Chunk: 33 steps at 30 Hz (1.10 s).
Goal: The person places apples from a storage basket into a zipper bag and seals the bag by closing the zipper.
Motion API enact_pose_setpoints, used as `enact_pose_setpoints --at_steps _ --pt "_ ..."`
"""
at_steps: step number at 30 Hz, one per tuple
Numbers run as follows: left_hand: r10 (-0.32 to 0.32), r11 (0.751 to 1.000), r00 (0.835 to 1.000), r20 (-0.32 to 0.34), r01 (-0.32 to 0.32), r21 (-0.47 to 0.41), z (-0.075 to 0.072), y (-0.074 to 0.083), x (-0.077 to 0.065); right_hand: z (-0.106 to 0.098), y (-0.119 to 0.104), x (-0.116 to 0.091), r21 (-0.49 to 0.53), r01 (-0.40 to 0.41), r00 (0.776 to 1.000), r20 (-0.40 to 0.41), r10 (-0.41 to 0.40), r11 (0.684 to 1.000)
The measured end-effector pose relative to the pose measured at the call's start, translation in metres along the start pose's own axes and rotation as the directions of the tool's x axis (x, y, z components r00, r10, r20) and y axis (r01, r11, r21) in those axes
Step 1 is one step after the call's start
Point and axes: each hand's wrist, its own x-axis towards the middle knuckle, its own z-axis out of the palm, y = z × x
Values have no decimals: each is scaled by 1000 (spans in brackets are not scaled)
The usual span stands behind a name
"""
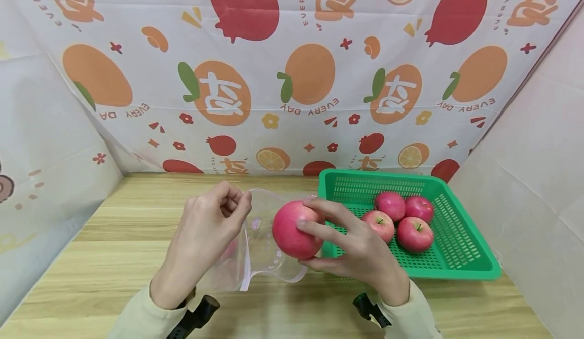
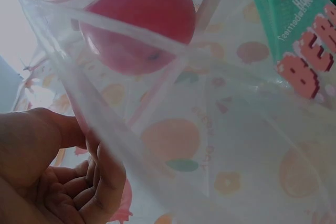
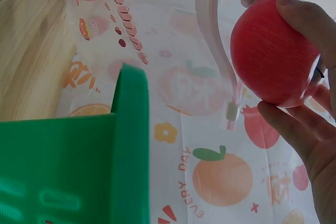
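The left hand (image 1: 201,232) pinches one clear bag (image 1: 260,240) by its edge; the right hand's (image 1: 362,250) fingers grip one apple (image 1: 294,230) near its mouth. Four more apples (image 1: 415,235) sit in one green basket (image 1: 474,240) on the tabletop (image 1: 137,227).

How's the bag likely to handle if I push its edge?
The bag is probably floppy and apt to fold: its film is see-through and its rim bows. It may sag if released, since the left hand pinches its edge.
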Motion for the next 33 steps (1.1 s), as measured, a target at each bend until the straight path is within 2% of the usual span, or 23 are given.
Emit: enact_pose_setpoints --at_steps 11,33 --pt "-12 1000 1000 5 12 -7 -1 1 -2 9 -1 2 17 24 999 32 -25 1000" --pt "1 1000 1000 22 -1 -17 -1 1 -1 16 -4 3 -87 -8 996 85 15 996"
